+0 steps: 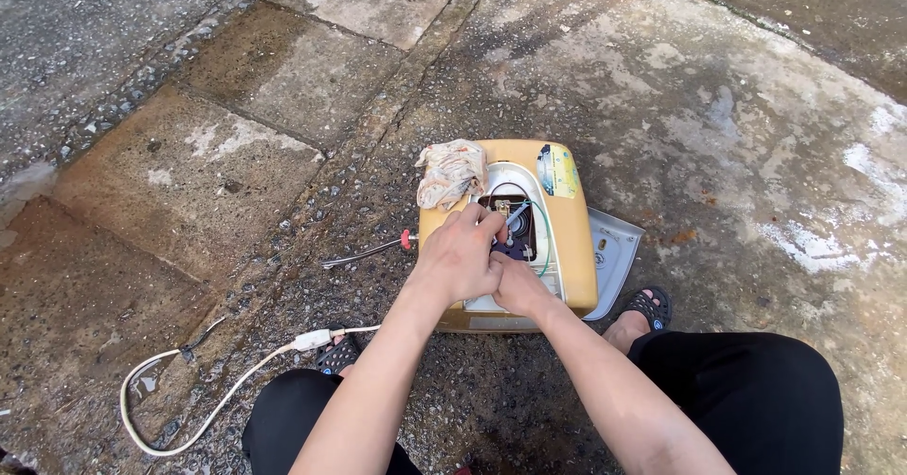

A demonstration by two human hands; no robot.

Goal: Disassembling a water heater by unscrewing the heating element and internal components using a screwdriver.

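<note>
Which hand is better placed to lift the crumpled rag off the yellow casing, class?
Probably the left hand: it lies on the same side as the rag, just below it on the yellow casing. The right hand sits lower, behind the left.

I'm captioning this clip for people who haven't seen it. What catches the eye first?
The yellow appliance casing lying on wet concrete, its middle opened to show wiring. Both hands meet over that opening: the left hand and the right hand. A crumpled rag sits on its upper left corner, and a white power cord loops at lower left.
</note>
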